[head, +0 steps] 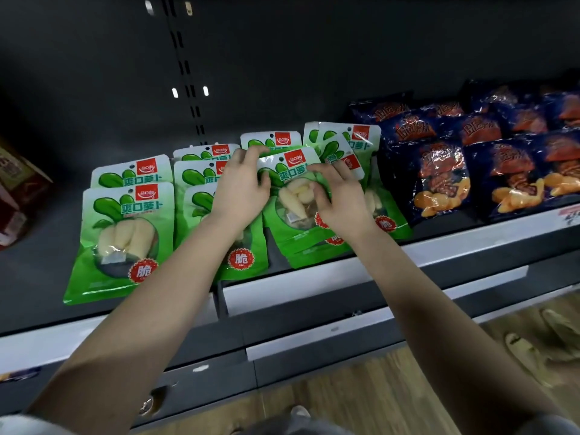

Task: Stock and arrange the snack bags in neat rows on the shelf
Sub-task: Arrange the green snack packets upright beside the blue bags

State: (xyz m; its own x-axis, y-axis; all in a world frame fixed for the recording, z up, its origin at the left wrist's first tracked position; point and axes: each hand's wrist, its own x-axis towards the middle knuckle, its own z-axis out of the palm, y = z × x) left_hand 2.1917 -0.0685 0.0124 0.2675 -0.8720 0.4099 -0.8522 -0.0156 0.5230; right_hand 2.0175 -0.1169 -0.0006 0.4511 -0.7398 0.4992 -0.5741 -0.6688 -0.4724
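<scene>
**Hands squaring the top pouch**

My left hand (241,186) grips the top-left edge of the green plastic radish pouch (295,196), and my right hand (340,196) pinches its right edge. The pouch lies on its fanned stack, on the dark grey shelf (37,277). Next, I judge: align it and press it flat.

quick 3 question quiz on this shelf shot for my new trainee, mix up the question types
1. True or false: the left hand and right hand both hold one green bag.
2. The dark blue bags lie on which side of the green ones? A left, B right, C on the shelf below.
3. Fill in: at the far left of the shelf stands a red-brown ___.
Key: 1 true; 2 B; 3 box.
</scene>
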